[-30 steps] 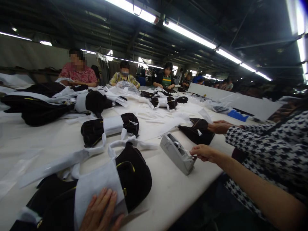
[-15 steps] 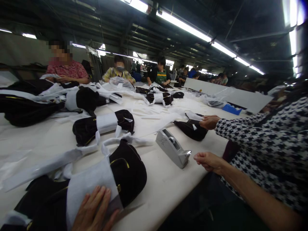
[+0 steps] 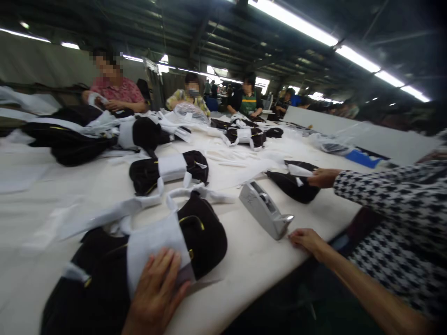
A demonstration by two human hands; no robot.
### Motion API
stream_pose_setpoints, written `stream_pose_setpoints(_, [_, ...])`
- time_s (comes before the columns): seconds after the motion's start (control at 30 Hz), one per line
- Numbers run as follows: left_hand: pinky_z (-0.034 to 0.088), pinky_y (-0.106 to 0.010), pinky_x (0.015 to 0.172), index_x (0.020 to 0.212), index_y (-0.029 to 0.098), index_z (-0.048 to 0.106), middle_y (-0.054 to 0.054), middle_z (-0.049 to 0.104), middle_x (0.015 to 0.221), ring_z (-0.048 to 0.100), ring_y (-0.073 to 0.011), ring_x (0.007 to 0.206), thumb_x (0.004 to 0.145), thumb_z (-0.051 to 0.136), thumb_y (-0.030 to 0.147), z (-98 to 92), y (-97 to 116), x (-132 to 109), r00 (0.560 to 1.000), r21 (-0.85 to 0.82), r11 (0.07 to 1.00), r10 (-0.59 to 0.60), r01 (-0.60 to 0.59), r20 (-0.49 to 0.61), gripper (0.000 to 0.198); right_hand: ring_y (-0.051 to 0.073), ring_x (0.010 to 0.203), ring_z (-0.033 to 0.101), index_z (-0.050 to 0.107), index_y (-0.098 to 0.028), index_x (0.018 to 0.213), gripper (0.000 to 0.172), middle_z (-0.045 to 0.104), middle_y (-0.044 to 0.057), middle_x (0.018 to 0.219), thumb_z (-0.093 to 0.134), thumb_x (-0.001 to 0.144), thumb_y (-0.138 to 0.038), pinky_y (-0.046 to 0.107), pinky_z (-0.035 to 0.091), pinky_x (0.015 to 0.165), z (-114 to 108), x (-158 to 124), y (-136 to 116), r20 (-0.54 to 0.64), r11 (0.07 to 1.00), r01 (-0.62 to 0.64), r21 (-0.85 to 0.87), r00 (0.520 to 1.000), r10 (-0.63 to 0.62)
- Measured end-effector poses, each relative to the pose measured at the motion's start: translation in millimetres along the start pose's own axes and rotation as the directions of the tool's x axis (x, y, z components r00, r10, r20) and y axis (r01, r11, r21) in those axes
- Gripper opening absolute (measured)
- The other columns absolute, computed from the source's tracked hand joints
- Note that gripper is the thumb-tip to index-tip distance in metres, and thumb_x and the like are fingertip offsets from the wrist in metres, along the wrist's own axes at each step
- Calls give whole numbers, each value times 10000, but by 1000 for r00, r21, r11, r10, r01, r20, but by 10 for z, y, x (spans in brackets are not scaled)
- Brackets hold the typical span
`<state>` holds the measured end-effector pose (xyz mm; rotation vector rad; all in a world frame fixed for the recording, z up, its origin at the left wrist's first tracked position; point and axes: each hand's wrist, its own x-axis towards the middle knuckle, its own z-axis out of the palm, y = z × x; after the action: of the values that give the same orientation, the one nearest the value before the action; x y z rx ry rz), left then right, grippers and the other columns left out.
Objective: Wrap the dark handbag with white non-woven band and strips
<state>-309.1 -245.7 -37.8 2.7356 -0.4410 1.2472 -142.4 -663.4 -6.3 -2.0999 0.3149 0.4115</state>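
My left hand (image 3: pixel 159 286) lies flat, fingers stretched out, on the white wrap (image 3: pixel 155 244) around the middle of a black bag (image 3: pixel 206 232). The bag has yellow zips and a strap wrapped in white (image 3: pixel 139 204). My right hand (image 3: pixel 307 242) is closed in a pinch just below the front tip of a grey tape dispenser (image 3: pixel 261 209). Whatever its fingertips hold is too small to make out. Beyond the dispenser, a co-worker's hand (image 3: pixel 323 177) in a black-and-white sleeve grips white material on another black bag (image 3: pixel 296 186).
A second wrapped black bag (image 3: pixel 143 174) lies behind mine. Black bags (image 3: pixel 80 144) and white strips pile up at the left. Several people work across the white table (image 3: pixel 240 274), whose near edge runs diagonally below my right hand. A blue item (image 3: pixel 363 158) lies far right.
The view has swung left, so things appear further right. My right hand has come closer to the dispenser's tip. My left hand stays flat on the wrap.
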Motion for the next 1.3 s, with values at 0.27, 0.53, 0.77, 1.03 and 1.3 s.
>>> stream_pose_setpoints(0.27, [411, -524, 944, 1121, 91, 525, -170, 503, 1174, 415, -317, 1180, 764, 614, 173, -172, 133, 98, 996, -49, 996, -66, 69, 57, 378, 30, 398, 258, 516, -171, 768, 402, 508, -25, 619, 651, 644, -528, 209, 154, 399, 812, -796, -345, 223, 967, 72, 243, 966, -128])
stream_pose_setpoints(0.53, [407, -529, 953, 1066, 96, 549, -105, 604, 974, 512, -262, 1069, 769, 612, 230, -135, 173, 50, 996, -55, 996, -69, 66, -54, 331, 13, 360, 297, 531, -140, 757, 349, 570, -4, 616, 639, 702, -467, 177, 146, 360, 2116, -1393, -1289, 491, 905, 89, 417, 815, -307])
stream_pose_setpoints(0.77, [422, -492, 948, 1058, 64, 511, -107, 623, 922, 549, -241, 1017, 770, 567, 161, -125, 162, 57, 987, -112, 987, -128, 117, -99, 309, 16, 340, 333, 545, -124, 735, 353, 583, 6, 586, 655, 668, -453, 161, 155, 342, 2369, -1271, -1243, 453, 943, 64, 327, 865, -215])
stream_pose_setpoints(1.03, [451, -452, 870, 1134, 143, 528, -86, 605, 911, 559, -231, 905, 735, 596, 250, -226, 119, 183, 965, -92, 968, -220, 234, 143, 418, 18, 325, 330, 525, -125, 731, 341, 569, -7, 568, 624, 687, -448, 156, 178, 319, 2392, -1305, -1255, 415, 955, 99, 280, 884, -213])
stream_pose_setpoints(1.3, [406, -435, 896, 1121, 165, 541, -85, 588, 939, 537, -225, 923, 765, 589, 312, -216, 112, 175, 955, -87, 962, -244, 261, 169, 388, 74, 367, 438, 385, -171, 968, 440, 555, -56, 535, 632, 690, -405, 166, 353, 337, 2449, -1493, -1175, 294, 925, 150, 349, 920, -260])
